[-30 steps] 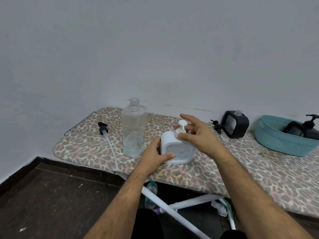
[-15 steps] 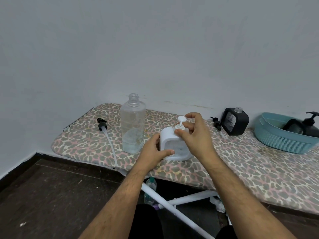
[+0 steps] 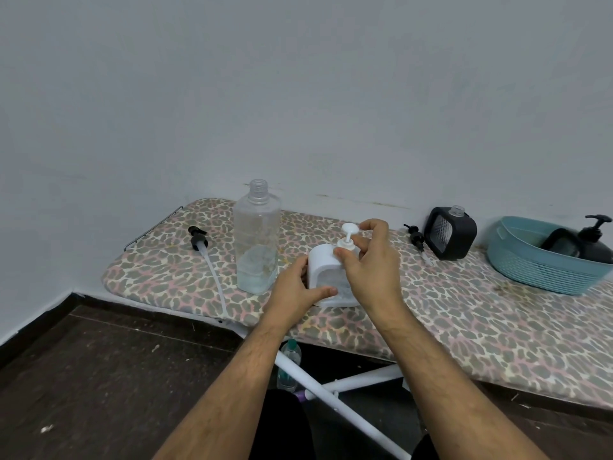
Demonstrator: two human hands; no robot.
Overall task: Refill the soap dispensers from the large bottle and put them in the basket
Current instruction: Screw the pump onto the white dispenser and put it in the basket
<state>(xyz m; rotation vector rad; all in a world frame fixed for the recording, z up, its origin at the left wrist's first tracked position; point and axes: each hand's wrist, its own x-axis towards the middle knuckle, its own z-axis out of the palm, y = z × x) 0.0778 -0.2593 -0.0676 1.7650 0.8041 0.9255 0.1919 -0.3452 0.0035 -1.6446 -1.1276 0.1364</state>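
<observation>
Standing upright on the leopard-print ironing board [image 3: 447, 313], near its front edge: white soap dispenser [image 3: 326, 277], long axis vertical, pump head [image 3: 349, 229] on top; left hand [image 3: 297, 290] grips the body from the left side, thumb across the front face; right hand [image 3: 371, 263] pinches the pump collar [image 3: 345, 244] directly above the body, fingers curled round it, so the likely next twist turns about that vertical axis; large clear bottle [image 3: 257, 240] just left of the dispenser, uncapped, little liquid left; its black pump with tube [image 3: 207, 260] lies further left; black dispenser [image 3: 451, 232] uncapped, well right; teal basket [image 3: 544, 270] at far right, holding another black dispenser [image 3: 593, 242].
</observation>
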